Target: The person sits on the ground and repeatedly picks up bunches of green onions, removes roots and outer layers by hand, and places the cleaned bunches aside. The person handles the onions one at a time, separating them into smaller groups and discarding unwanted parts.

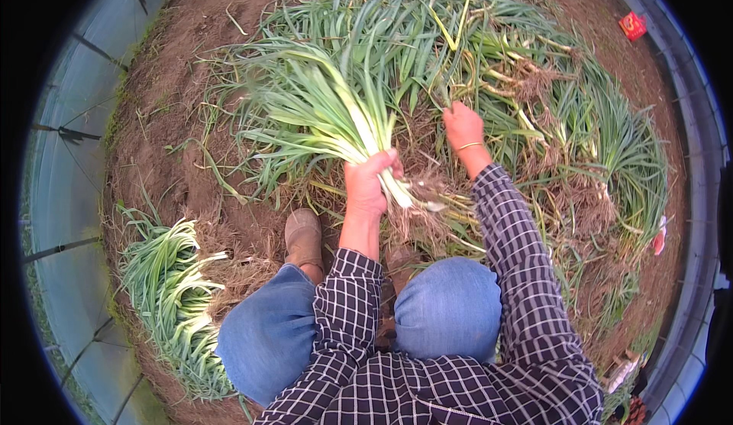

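My left hand point(368, 181) grips a bunch of green garlic-like plants point(352, 115) around their pale lower stems. Their long flat leaves fan out up and to the left; the stringy brown roots point(412, 221) hang below the hand. To the right, my right hand point(465, 130) is curled, its back towards me. A blurred strand lies at its fingertips, and I cannot tell whether it is held. Beyond both hands spreads a large heap of the same plants point(378, 35), with some yellowed leaves point(455, 27) among them.
By my left knee lies a row of plants point(177, 299), roots towards me. My shoe point(303, 236) rests on brown soil point(177, 115). Plastic sheeting point(69, 167) on a frame borders the left. A red packet point(633, 26) lies at the far right, near a grey border strip point(696, 138).
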`<act>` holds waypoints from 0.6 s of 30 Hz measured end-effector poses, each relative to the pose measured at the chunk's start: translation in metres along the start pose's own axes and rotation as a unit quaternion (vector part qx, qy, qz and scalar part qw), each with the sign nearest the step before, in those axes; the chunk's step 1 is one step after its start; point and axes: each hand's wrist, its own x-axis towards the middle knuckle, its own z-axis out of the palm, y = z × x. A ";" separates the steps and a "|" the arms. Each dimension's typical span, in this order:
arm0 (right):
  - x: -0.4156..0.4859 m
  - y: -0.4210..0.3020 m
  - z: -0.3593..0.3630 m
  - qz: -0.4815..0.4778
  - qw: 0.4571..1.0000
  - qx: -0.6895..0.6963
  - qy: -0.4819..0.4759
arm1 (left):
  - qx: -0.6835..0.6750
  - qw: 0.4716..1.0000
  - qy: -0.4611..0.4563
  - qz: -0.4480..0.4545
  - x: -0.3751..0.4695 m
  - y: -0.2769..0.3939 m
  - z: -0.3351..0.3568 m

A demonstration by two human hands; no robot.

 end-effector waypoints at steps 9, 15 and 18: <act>-0.093 0.010 -0.067 0.032 0.953 0.298 -0.048 | -0.175 0.982 -0.073 -0.008 0.013 0.005 -0.008; -0.129 -0.007 -0.071 -0.236 0.947 0.213 -0.052 | -0.168 0.985 -0.033 -0.017 0.007 -0.002 -0.002; -0.131 -0.005 -0.061 -0.179 0.939 0.280 -0.083 | -0.165 0.985 -0.054 -0.011 0.007 -0.002 0.000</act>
